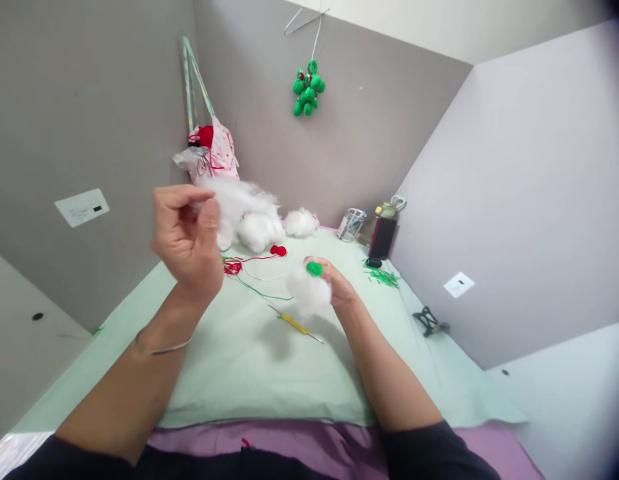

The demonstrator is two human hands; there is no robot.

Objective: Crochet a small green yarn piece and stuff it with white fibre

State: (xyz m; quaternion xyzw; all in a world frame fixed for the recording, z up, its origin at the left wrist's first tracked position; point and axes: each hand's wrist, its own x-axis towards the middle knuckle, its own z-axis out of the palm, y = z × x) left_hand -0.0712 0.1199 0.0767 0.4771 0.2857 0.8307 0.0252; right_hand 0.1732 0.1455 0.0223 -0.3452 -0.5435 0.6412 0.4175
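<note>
Hands apart, both bare. Left hand [186, 233] is up in the air at the left, thumb and forefinger drawn close together; white stuffing [246, 200] shows right by the tips, but from here I cannot tell whether any is pinched between them. Bangle [162, 348] on that forearm. Right hand [336, 283] sits lower, near the middle, closed on a small green crocheted piece [314, 269], with a loose white tuft [309, 293] against it, on the side toward the left hand.

Head view, continued. Pale green cloth [259, 373] spread under the work, purple fabric [289, 443] along the near edge. Yellow-handled hook [294, 325] lies slantwise on the green cloth, below the tuft. Farther back: red yarn [232, 267] in a tangle, a small red bundle [278, 251], green strands trailing toward the tuft, then more fluffy heaps by the wall.

Right side: clear cup [352, 225] with things standing in it, a dark phone-like object [383, 238] upright, green yarn snippets [384, 277] just in front, a black stand-like item [429, 321] nearer. Pink-and-white bag [223, 148] at the back left; cluster of green crocheted balls [308, 90] hanging on the back wall.
</note>
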